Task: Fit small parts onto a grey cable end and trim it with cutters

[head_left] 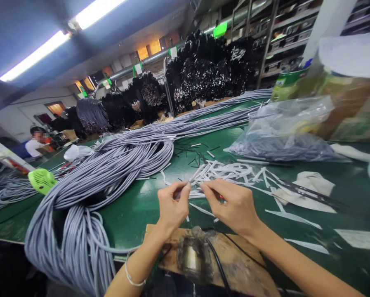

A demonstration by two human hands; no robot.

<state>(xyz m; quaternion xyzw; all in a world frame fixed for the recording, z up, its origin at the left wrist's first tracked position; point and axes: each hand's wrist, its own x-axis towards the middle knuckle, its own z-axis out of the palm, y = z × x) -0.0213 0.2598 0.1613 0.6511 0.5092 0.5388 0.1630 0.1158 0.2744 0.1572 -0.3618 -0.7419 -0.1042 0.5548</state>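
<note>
- Pinching a thin piece (190,182) at the left hand's (173,206) thumb and index tips; too small to identify.
- Closed to a narrow gap on the right hand (234,203), tips just beside the left's; cannot tell if gripping anything.
- Just beyond both sets of fingertips: loose pile of white strips (226,171).
- Left of left fingers: big looped bundle of grey cable (135,165), one strand running to the left wrist.
- Below fingers, toward the body: metal device (191,256) on a wooden board (239,264).
- Right of right fingers: dark tool (310,193) over a white cloth (319,183).
- Beyond and right of fingers: clear bag (280,142) of grey bits, cardboard box (354,107) behind.
- Under all that, green tabletop (127,218).
- Far beyond fingers: hanging black bundles (203,70); far left, seated person (34,144) in white.
- Overhead: tube lights (34,56).
</note>
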